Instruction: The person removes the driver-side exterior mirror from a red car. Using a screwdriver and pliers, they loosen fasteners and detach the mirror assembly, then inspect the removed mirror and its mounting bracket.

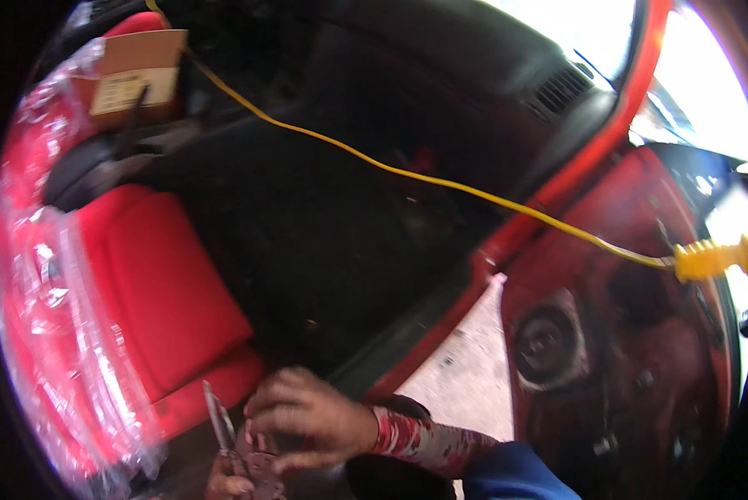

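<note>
My left hand (228,482) shows at the lower edge, partly cut off. Its fingers close around a slim metal tool (219,419) whose narrow, blade-like end points up; the exact kind is unclear. Beside it is a dark reddish piece (261,471), too blurred to name. My right hand (311,417) reaches in from the right over that piece, its thumb low and its fingers curled and smeared by motion. Whether it grips anything does not show. Just beyond both hands lies the red seat (153,283), partly wrapped in clear plastic (74,350).
A yellow cable (349,150) crosses the dark car interior to a yellow connector (707,260) near the opened red door (615,367). An opened cardboard box (140,71) sits at the far left, near a black lever (132,125). Pale ground (470,375) shows below the sill.
</note>
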A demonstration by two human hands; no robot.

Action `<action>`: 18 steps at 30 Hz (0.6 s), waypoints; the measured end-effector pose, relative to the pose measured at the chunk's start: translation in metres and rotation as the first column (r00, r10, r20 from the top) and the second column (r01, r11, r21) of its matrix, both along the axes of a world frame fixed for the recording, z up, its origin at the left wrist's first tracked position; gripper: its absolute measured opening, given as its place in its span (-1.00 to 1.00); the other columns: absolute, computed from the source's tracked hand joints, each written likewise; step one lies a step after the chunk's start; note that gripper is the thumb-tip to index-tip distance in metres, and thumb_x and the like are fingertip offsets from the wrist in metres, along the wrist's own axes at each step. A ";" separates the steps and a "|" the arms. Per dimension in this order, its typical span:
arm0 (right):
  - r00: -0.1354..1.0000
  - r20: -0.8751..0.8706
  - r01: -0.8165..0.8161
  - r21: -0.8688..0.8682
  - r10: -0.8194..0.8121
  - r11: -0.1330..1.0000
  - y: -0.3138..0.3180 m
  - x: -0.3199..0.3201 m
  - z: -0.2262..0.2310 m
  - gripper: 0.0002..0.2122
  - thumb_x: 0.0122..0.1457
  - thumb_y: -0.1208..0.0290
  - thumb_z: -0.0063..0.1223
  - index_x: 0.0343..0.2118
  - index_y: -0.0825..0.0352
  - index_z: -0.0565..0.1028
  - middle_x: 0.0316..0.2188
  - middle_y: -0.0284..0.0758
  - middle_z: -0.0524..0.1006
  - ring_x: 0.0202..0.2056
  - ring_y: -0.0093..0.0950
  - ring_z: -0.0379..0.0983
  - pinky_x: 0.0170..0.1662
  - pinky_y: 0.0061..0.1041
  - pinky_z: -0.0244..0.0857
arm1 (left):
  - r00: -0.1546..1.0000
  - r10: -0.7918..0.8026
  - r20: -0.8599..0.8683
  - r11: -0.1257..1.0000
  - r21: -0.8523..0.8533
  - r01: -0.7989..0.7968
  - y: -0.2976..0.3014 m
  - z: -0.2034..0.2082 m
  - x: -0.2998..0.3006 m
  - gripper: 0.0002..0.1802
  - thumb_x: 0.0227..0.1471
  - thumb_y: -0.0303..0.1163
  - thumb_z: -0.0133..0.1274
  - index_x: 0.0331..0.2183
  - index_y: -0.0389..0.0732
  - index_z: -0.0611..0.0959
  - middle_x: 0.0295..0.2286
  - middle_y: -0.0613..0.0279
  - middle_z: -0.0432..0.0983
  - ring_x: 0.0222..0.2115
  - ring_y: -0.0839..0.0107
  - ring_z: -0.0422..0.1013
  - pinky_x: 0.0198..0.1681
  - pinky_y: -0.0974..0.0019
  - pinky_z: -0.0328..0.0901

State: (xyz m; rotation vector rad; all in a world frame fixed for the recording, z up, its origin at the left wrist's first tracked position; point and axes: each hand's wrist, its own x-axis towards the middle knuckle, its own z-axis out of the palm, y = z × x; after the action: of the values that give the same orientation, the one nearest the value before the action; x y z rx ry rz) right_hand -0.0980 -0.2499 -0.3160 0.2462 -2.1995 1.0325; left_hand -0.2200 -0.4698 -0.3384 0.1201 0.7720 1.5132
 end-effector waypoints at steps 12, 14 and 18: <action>0.613 0.001 0.593 -0.661 -0.790 0.459 0.013 0.058 0.131 -0.88 0.21 0.58 0.11 -0.20 0.43 0.54 -0.38 -0.25 0.55 -0.35 -0.48 0.51 -0.25 -0.54 0.35 | 0.773 -0.549 0.319 0.779 -0.139 0.611 0.039 0.039 -0.045 -0.28 -0.07 -0.35 0.25 0.13 -0.31 0.43 -0.10 0.06 0.52 -0.07 0.23 0.46 0.02 0.20 0.37; 0.631 0.089 0.604 -0.680 -0.771 0.416 -0.007 0.066 0.144 -0.85 0.27 0.53 0.08 -0.15 0.47 0.52 -0.31 -0.24 0.54 -0.30 -0.53 0.49 -0.20 -0.57 0.36 | 0.695 -0.600 0.395 0.699 -0.164 0.696 0.035 0.065 -0.044 -0.33 -0.04 -0.38 0.24 0.13 -0.31 0.45 -0.11 0.05 0.54 -0.07 0.22 0.48 0.03 0.18 0.38; 0.533 0.342 0.700 -0.693 -0.774 0.175 -0.052 0.104 0.185 -0.87 0.19 0.57 0.14 -0.21 0.43 0.57 -0.35 -0.25 0.58 -0.33 -0.51 0.52 -0.22 -0.54 0.35 | 0.554 -0.712 0.431 0.524 -0.198 0.828 0.009 0.116 -0.034 -0.42 0.04 -0.44 0.22 0.11 -0.30 0.49 -0.12 0.03 0.58 -0.06 0.20 0.51 0.06 0.15 0.40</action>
State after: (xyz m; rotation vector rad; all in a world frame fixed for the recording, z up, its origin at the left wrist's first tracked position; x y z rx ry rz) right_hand 0.0061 -0.3023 -0.1311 -1.1053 -1.2158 1.1804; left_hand -0.2536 -0.4605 -0.2220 -0.0600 0.6150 0.4550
